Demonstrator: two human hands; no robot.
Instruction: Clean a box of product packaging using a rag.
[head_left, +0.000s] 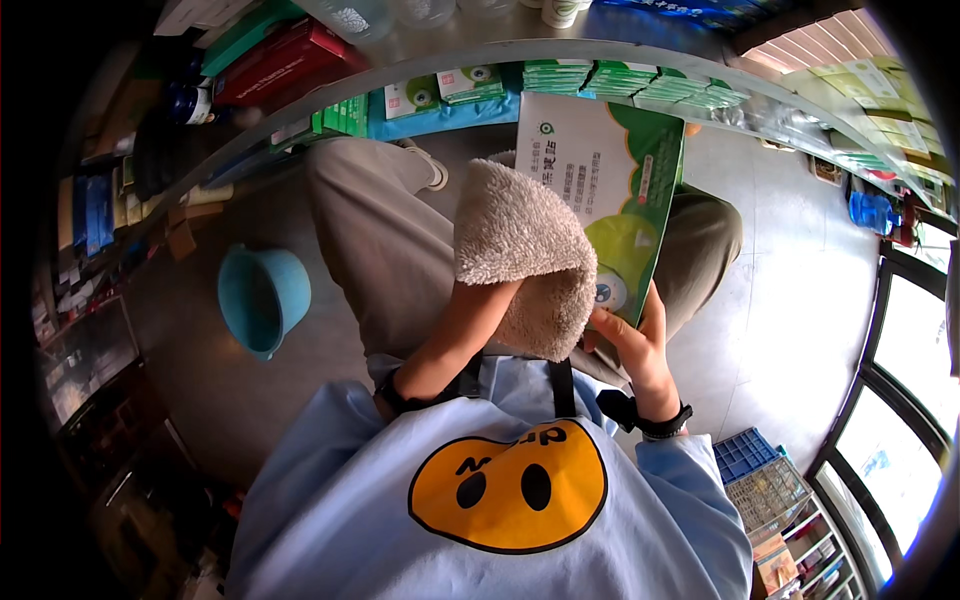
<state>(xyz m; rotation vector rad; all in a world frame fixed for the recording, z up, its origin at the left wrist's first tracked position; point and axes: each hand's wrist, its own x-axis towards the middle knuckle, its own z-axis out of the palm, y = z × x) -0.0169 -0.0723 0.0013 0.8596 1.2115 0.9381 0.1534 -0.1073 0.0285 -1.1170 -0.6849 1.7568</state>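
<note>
A beige terry towel (521, 225) covers my left hand like a mitt; only the wrist (491, 307) and forearm show below its fold. The towel lies against the front of a flat green and white cardboard box (622, 180) with printed writing and a cartoon figure. My right hand (637, 345) grips the box at its lower right corner, thumb on the front face and fingers round the edge. The box stands tilted over my crossed legs (397, 232). The fingers of my left hand are hidden under the cloth.
To the left on the grey floor stands a blue plastic bucket (262, 300). In front runs a metal-edged shelf (450, 61) with stacks of green boxes (555, 77) below. A blue water jug (872, 212) is at right, and a blue crate (744, 454) lower right.
</note>
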